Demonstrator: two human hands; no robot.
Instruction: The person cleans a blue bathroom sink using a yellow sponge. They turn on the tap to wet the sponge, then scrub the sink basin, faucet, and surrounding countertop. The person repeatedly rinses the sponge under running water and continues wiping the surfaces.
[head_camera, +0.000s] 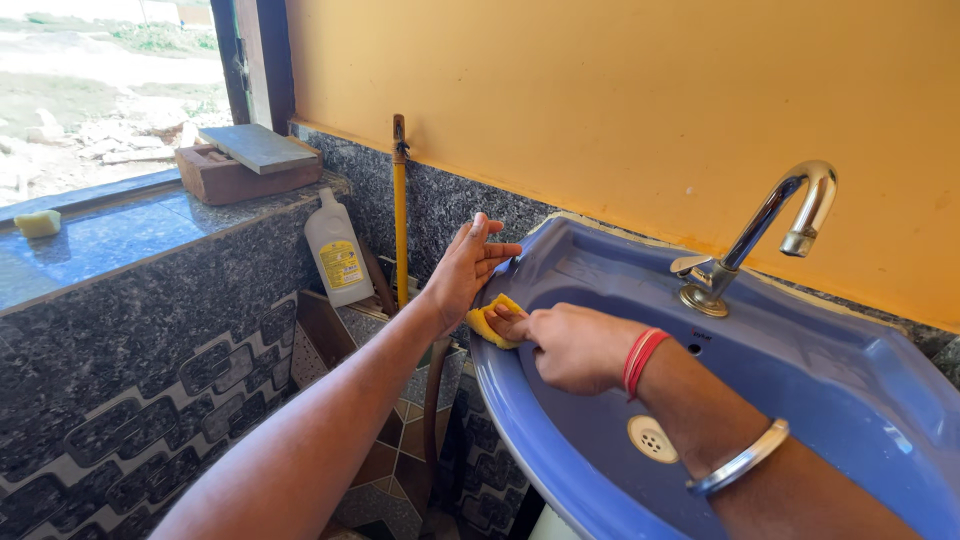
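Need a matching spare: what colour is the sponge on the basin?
Yellow sponge, head view.

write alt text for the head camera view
A person's right hand presses a yellow sponge against the left rim of a blue sink, while the left hand rests open on that rim. A chrome tap stands behind, under an orange wall.

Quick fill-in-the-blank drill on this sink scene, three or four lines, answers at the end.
1. The right hand presses a yellow ____ against the rim of the blue sink.
2. The left hand rests open on the sink's ____ edge as the camera sees it.
3. The white bottle stands on the ____, beside the yellow pipe.
4. The chrome tap is mounted at the ____ of the basin.

Missing words: sponge; left; floor; back
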